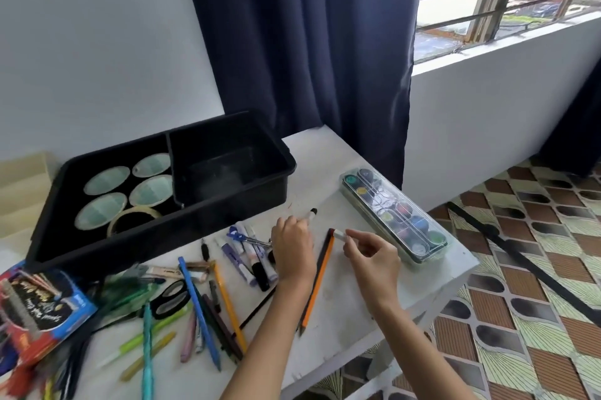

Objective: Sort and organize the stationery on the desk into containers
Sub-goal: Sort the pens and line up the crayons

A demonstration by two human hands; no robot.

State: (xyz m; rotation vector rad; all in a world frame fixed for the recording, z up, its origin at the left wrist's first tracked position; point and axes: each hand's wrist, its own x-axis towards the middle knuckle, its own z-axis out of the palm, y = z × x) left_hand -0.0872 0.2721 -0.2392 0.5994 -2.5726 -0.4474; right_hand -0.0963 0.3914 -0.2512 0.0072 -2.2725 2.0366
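Note:
My left hand (pixel 292 246) grips a white marker with a black cap (pixel 311 213), its tip pointing up and right toward the black two-part tray (pixel 283 152). My right hand (pixel 370 253) pinches a small white eraser (pixel 339 233) just above the top ends of two pencils (pixel 320 276), one orange and one dark, lying side by side on the white desk (pixel 357 311). More markers (pixel 247 256), pens and pencils (pixel 201 308) lie scattered to the left of my left hand. The tray's right compartment holds nothing; its left holds round lids and a tape roll (pixel 133 219).
A clear case of paint pots (pixel 395 214) lies near the desk's right edge. A blue and red box (pixel 35 308) sits at the far left, with black scissors (pixel 170 298) beside it. A dark curtain (pixel 309 41) hangs behind the desk. Patterned floor lies to the right.

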